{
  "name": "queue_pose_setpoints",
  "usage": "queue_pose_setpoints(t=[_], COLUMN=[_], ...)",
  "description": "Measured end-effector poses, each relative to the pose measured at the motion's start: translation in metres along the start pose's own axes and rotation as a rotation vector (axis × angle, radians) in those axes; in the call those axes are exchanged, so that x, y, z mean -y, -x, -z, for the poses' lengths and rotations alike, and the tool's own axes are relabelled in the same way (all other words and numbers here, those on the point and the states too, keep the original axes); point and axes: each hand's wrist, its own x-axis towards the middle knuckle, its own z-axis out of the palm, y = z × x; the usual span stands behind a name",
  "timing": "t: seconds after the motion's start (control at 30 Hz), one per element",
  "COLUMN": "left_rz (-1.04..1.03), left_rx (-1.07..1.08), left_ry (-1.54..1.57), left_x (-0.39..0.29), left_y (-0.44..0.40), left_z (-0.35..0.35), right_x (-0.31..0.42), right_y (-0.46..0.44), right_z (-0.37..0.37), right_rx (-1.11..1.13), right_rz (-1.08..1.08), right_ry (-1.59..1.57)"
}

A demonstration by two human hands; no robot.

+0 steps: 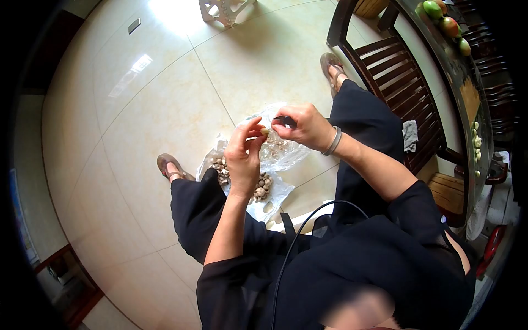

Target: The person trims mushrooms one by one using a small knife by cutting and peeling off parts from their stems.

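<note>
My left hand (pixel 243 157) pinches a small pale garlic clove (pixel 265 132) between thumb and fingers. Close to its right, my right hand (pixel 305 126) is closed around a small black tool (pixel 285 121), which looks like a knife; the fingers cover part of it. Below both hands, a clear plastic bag (pixel 291 157) lies on the floor with loose bits of skin in it. Under my left forearm, several brownish-white garlic bulbs (pixel 263 186) rest on a white plastic bag (pixel 280 192), partly hidden by the arm.
A dark slatted wooden chair (pixel 399 71) stands to my right, with a grey cloth (pixel 410 136) on it. The table (pixel 459 66) beyond bears mangoes (pixel 449 26) and several pale cloves (pixel 477 143). A plastic stool (pixel 225 11) stands ahead on the tiled floor.
</note>
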Motion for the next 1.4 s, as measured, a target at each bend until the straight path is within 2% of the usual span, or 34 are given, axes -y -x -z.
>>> queue_pose_setpoints(t=[0.03,0.1,0.17,0.23,0.33,0.4,0.43,0.57,0.67,0.77,0.9,0.97,1.03,1.13,1.17,1.27,1.4], left_rz=[0.000,0.188,0.238,0.362,0.382,0.412,0.413,0.460,0.435,0.442,0.484,0.499,0.482,0.471,0.466,0.420,0.391], left_rx=[0.000,0.030,0.048,0.064,0.093,0.125,0.120,0.111,0.161,0.160,0.151,0.162,0.193,0.163,0.150,0.140,0.114], left_ry=[-0.001,0.374,0.467,0.779,0.909,1.022,1.020,1.052,1.056,1.034,1.033,1.041,0.878,0.869,0.871,0.814,0.751], left_x=[0.000,-0.001,-0.004,-0.002,-0.001,-0.002,-0.001,0.003,0.008,0.009,0.009,0.009,0.007,-0.002,-0.004,0.003,0.002], left_y=[0.000,-0.002,-0.004,-0.005,-0.006,-0.005,-0.005,-0.005,-0.005,-0.004,-0.004,-0.004,-0.003,-0.004,-0.005,-0.005,-0.004], left_z=[0.001,0.003,0.009,0.013,0.016,0.016,0.017,0.018,0.019,0.018,0.016,0.015,0.013,0.012,0.013,0.020,0.021], right_x=[0.000,0.001,0.003,0.005,0.009,0.009,0.010,0.004,0.008,0.011,0.024,0.023,0.013,0.009,0.012,0.017,0.018], right_y=[0.000,-0.001,-0.001,-0.002,-0.002,-0.001,-0.002,0.001,0.000,0.000,-0.005,-0.005,-0.001,0.000,-0.001,-0.002,-0.002], right_z=[0.001,0.002,0.002,0.005,0.008,0.002,0.000,-0.002,0.001,0.001,0.007,0.006,0.000,-0.003,0.001,0.008,0.008], right_rx=[-0.005,-0.011,-0.047,-0.063,0.023,-0.019,-0.063,0.029,0.110,0.010,0.019,0.040,0.070,0.106,0.108,0.122,0.114], right_rz=[-0.013,-0.024,-0.062,-0.079,-0.215,-0.210,-0.208,-0.200,-0.259,-0.196,-0.218,-0.139,-0.114,-0.289,-0.286,-0.454,-0.499], right_ry=[0.000,-0.003,-0.082,-0.126,-0.132,-0.210,-0.283,-0.372,-0.238,-0.344,-0.397,-0.356,-0.339,-0.696,-0.695,-0.782,-0.853])
